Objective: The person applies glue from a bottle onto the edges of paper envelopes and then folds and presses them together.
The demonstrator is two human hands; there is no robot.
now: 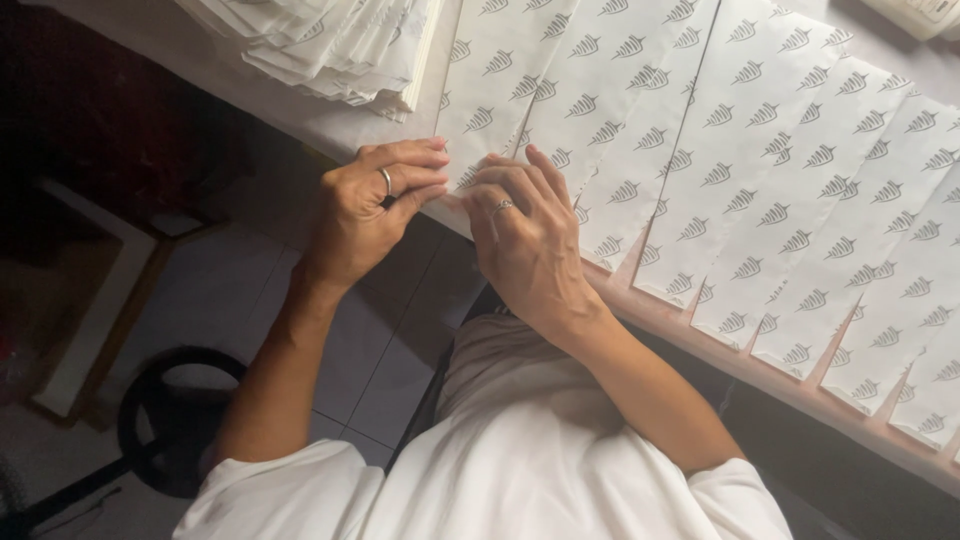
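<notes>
the table edge (700, 335) runs slantwise from the upper left down to the lower right, a pinkish strip showing below the paper. beyond it, on the near left, there is open tiled floor (390, 340) with a dark round stool base (165, 420) and a pale board (95, 310) lying further left. on the table the room is tight: long white paper sheets (800, 190) lie side by side, overlapping, their near ends hanging just over the edge in a stepped row. each sheet is printed all over with small grey leaf-shaped marks in slanting lines.

both hands meet at the near end of the leftmost sheet (500, 80), right at the table edge. the left hand (365, 205), a ring on one finger, has its fingers curled and the fingertips pinching the sheet's corner from the left. the right hand (525, 240), also ringed, lies over the same end, fingers bent and pressing down on the paper, fingertips touching those of the left hand. the exact corner is hidden under the fingers, so whether it is folded cannot be told.

far left on the table sits a thick stack of white sheets (330, 40), fanned unevenly, close to the worked sheet but not touching the hands. a pale boxy thing (925, 12) shows at the far right corner, mostly cut off.
</notes>
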